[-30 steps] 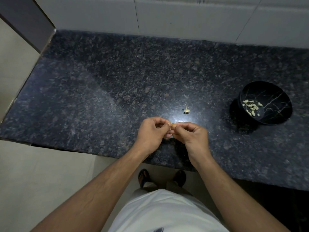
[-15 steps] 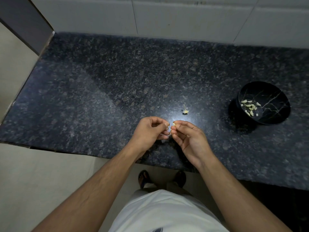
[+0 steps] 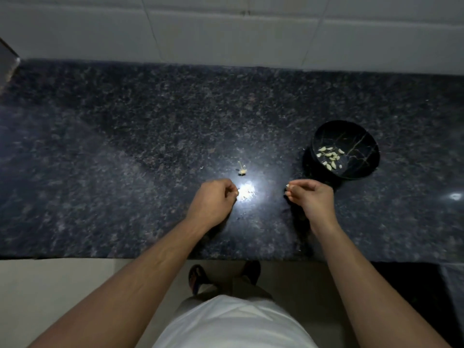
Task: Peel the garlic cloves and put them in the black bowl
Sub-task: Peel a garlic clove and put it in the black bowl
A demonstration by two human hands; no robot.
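Note:
The black bowl (image 3: 365,136) with gold veins stands on the dark granite counter (image 3: 125,159) at the right and holds several peeled garlic cloves (image 3: 329,156). My right hand (image 3: 312,199) hovers just left of and below the bowl and pinches a small pale garlic clove (image 3: 288,186) at its fingertips. My left hand (image 3: 213,200) is over the counter's front middle with its fingers curled in; nothing shows between them. A dry garlic root stub (image 3: 241,170) lies on the counter just beyond my left hand.
A bright light reflection (image 3: 246,191) sits on the counter between my hands, with tiny skin flakes around it. A white tiled wall (image 3: 226,33) closes off the back. The counter's front edge runs just below my wrists, with floor and my feet beneath.
My hands have come apart. The right hand moved right toward the bowl with the clove, and the left stayed near the middle. The view also shifted right.

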